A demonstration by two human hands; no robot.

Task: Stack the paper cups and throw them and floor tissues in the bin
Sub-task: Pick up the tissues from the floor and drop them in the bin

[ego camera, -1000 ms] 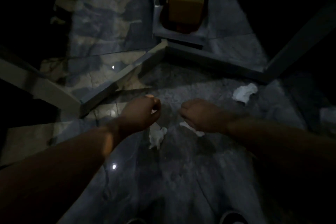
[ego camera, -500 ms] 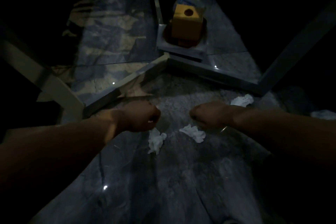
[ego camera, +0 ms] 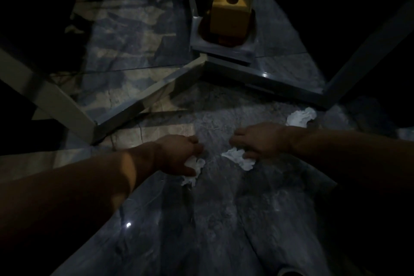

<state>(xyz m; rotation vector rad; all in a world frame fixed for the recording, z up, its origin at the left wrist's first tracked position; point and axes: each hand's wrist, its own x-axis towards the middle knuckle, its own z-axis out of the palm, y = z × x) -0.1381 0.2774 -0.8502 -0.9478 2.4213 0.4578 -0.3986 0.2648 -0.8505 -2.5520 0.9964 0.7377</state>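
The scene is dim. Three crumpled white tissues lie on the grey marble floor. My left hand point(ego camera: 179, 154) is down on the left tissue point(ego camera: 195, 164), its fingers curled around it. My right hand point(ego camera: 259, 140) reaches down onto the middle tissue point(ego camera: 238, 158), with its fingertips touching it. A third tissue point(ego camera: 301, 117) rests beyond my right wrist. Far ahead stands a yellow box with a round hole in its top point(ego camera: 230, 15), against a dark round container. No paper cups are in view.
Grey table-frame bars point(ego camera: 152, 92) cross the floor ahead, meeting under the yellow box, with another bar point(ego camera: 363, 56) at the right. A pale leg point(ego camera: 51, 98) slants at the left. A shoe tip point(ego camera: 289, 272) shows at the bottom edge.
Both hands have dropped to the floor tissues: the left hand closed around the left tissue and the right hand came down onto the middle one. The camera has moved lower and nearer.
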